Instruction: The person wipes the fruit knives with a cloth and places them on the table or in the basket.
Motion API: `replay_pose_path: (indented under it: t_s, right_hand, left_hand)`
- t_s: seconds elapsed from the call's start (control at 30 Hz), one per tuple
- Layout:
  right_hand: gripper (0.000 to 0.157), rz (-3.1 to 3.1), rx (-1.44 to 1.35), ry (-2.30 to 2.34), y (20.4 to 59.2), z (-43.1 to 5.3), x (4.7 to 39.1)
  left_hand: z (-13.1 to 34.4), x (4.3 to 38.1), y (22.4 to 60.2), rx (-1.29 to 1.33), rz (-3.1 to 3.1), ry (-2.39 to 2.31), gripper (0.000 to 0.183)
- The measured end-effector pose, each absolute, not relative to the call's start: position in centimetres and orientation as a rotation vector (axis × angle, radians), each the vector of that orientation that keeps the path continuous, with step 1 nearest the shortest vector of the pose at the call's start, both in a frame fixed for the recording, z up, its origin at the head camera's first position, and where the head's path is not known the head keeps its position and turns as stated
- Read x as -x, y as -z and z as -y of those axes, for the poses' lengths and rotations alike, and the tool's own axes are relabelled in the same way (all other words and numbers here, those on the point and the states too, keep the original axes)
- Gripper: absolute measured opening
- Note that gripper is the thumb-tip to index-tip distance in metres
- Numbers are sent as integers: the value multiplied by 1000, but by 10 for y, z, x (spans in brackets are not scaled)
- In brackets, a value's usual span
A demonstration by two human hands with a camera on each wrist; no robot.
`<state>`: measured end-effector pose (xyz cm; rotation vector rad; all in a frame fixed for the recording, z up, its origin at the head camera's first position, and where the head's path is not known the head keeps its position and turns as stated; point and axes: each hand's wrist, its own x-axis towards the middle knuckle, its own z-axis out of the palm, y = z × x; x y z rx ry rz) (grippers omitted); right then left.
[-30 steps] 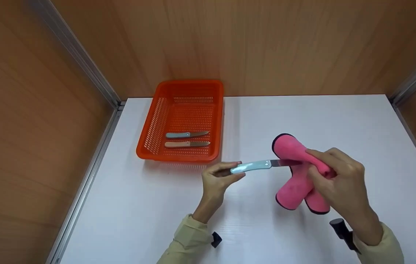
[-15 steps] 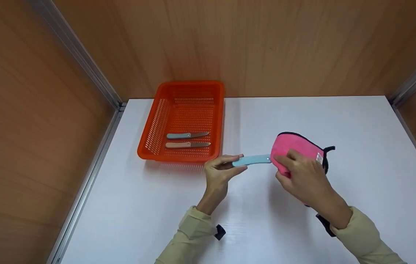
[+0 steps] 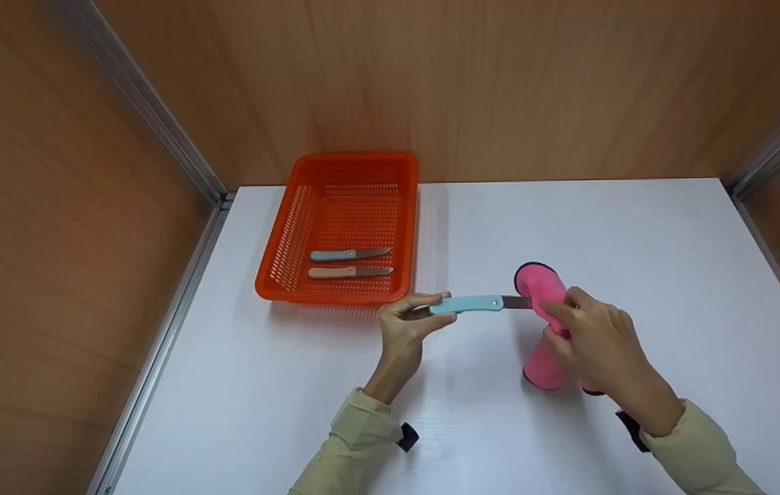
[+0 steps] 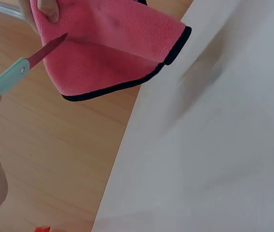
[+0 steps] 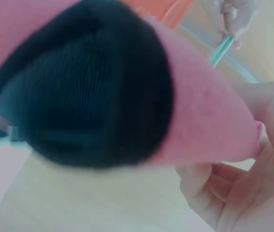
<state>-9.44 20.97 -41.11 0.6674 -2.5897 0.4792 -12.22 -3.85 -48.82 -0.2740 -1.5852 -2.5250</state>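
My left hand (image 3: 403, 337) pinches the end of a folding knife's light-blue handle (image 3: 466, 304), held level above the table with the blade (image 3: 516, 302) pointing right. A pink cloth with dark edging (image 3: 545, 364) hangs bunched from my right hand (image 3: 599, 340), which pinches it between thumb and fingers. The blade's far part passes behind the cloth in the head view. In the left wrist view the knife tip (image 4: 62, 37) shows against the pink cloth (image 4: 103, 53). The right wrist view has the cloth (image 5: 200, 106) close to the lens, gripped by my right hand (image 5: 253, 179).
An orange plastic basket (image 3: 267, 278) stands at the back left of the white table (image 3: 259, 412). Inside lie a light-blue-handled knife (image 3: 335, 255) and a pale-pink-handled knife (image 3: 335, 273), blades pointing right. Wooden panels (image 3: 534, 89) border the table.
My right hand moved left with the cloth over the blade, covering it, then back right, so part of the blade shows again. My left hand and knife stay nearly in place.
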Motion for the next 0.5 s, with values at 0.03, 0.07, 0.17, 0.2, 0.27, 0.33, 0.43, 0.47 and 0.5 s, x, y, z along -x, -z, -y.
replay_pose_path:
  t_s: [0.03,0.07,0.17,0.2,0.27,0.33,0.43,0.47,0.5]
  right_hand:
    - [22,2592,-657,-490,412,-213,95]
    - [22,2595,-642,-501,413,-216,95]
    - [22,2600,-584,-555,415,-225,94]
    - [22,2598,-563,-576,415,-228,94]
    - [23,2588,-521,-623,415,-234,94]
    - [23,2572,-484,-652,414,-240,93]
    - [24,2536,-447,-676,411,-246,92]
    - [25,2519,-440,-682,410,-248,92]
    - [25,2498,-434,-692,408,-250,92]
  left_hand:
    - [39,123,489,270,1591,2522,31]
    - [40,123,489,269,1595,2521,31]
    - [43,123,491,276,1635,2490,30]
    - [44,123,491,279,1649,2479,30]
    - [45,123,492,285,1668,2464,30]
    - [46,123,493,285,1682,2457,30]
    - [46,122,495,273,1691,2463,31]
    - [46,122,496,269,1694,2462,31]
    - [46,122,497,266,1696,2464,31]
